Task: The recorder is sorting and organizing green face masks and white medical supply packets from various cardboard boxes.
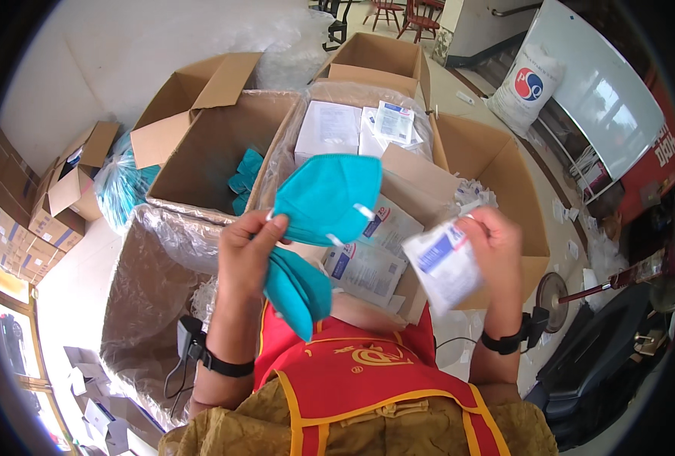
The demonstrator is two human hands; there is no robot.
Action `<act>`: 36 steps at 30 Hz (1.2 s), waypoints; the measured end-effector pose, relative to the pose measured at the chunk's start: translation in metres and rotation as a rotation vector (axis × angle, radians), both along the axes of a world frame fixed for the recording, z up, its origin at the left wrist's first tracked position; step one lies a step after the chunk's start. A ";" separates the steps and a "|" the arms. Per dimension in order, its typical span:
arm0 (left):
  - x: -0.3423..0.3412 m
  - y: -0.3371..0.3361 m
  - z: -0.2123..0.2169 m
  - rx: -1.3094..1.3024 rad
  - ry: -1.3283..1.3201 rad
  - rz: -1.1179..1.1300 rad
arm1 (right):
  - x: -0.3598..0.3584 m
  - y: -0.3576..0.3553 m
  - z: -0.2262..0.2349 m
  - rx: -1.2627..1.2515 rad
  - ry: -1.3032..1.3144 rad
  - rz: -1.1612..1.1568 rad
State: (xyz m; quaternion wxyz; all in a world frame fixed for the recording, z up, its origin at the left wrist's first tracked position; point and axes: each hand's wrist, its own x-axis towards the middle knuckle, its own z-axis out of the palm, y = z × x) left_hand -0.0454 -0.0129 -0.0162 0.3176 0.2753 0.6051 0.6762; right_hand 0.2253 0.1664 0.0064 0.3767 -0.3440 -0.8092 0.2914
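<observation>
Pinched between the thumb and fingers of my left hand (247, 247) are several teal folded face masks (328, 196); one fans upward and others hang below the hand. My right hand (494, 242), closed, grips a white and blue packet (444, 262) by its upper right corner. The packet looks slightly blurred, and whether anything is inside it I cannot tell. Beneath and between my hands an opened carton (421, 173) holds more flat white and blue packets (368, 271). My left hand is partly in front of the masks' edges.
Beyond my hands, a plastic-lined carton holds white boxes (327, 128) and a loose packet (394, 121). Left of it, a deep carton (200, 163) contains teal masks (244, 181). A plastic-lined bin (143, 304) stands near left. At right are a large carton (505, 175) and a black chair (603, 349).
</observation>
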 end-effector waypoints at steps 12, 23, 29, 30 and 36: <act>0.007 0.013 0.004 -0.021 0.271 -0.166 | -0.039 -0.010 0.007 -0.012 -0.305 0.410; 0.014 0.008 -0.019 0.085 -0.082 -0.086 | -0.052 -0.053 0.000 0.150 -0.295 0.564; 0.016 0.011 -0.025 0.102 -0.257 0.001 | -0.066 -0.063 -0.002 0.131 -0.229 0.702; 0.012 0.011 -0.029 0.104 -0.251 0.006 | -0.068 -0.064 -0.001 0.090 -0.221 0.722; -0.007 0.000 -0.031 0.195 -0.409 0.126 | -0.077 -0.027 -0.012 -0.143 -0.288 0.713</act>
